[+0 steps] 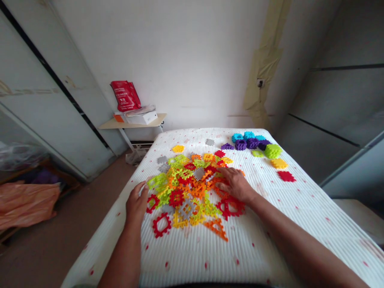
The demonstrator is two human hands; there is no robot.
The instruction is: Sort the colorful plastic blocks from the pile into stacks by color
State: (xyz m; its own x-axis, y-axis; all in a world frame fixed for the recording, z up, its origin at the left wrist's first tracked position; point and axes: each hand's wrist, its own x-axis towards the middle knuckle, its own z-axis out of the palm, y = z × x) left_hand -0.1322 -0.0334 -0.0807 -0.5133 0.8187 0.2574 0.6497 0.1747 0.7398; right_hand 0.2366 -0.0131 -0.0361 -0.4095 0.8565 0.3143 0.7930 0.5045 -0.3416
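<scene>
Head view: I am looking down at a white quilted mattress (192,260) dotted with red, and a loose heap of interlocking plastic waffle pieces (186,188) is lying in its middle, yellow, orange, lime, red and grey all overlapping. My right hand (235,185) is resting palm-down on the heap's right side, its fingers (223,175) spread and pressing on orange pieces without pinching any, which seems to keep the pieces lying flat under it. My left hand (137,204) is standing at the heap's left edge, its fingers (139,188) curving loosely and pinching nothing, just beside a red square piece (152,204). A red ring piece (161,225) and an orange triangular piece (216,229) are lying at the near edge of the heap. Towards the far corner of the mattress, apart from the heap, stacked purple blocks (249,144) and a lime green block (273,151) are sitting together, as if kept by colour. Beyond the bed, a small shelf (132,125) is carrying a white cardboard box (141,118) and a red paper bag (126,96); I cannot tell what either is holding. An orange plastic bag (25,204) is lying over something low on the left.
</scene>
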